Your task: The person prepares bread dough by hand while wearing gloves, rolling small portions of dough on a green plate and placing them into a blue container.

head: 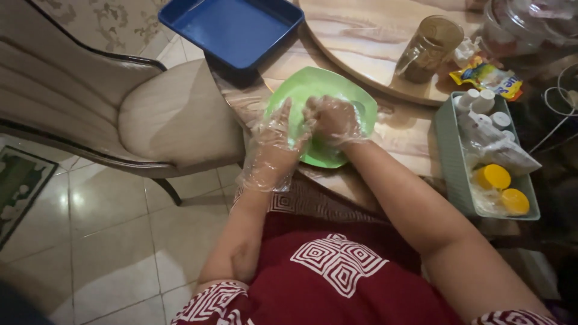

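Whatever the gloved left hand [274, 144] and right hand [332, 120] press on the green plate [313, 84] is hidden beneath them, while the blue tray [235, 27] and glass jar [530, 24] are cut off by the top edge.

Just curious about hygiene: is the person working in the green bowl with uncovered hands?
No, both the left hand and right hand wear thin clear plastic gloves over the green bowl.

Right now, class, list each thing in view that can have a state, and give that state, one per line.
Left hand: in a clear glove, resting on the plate.
Right hand: gloved, fingers curled down on the plate.
Green plate: flat on the table.
Blue tray: empty.
Brown glass: upright.
Yellow-capped bottles: closed.
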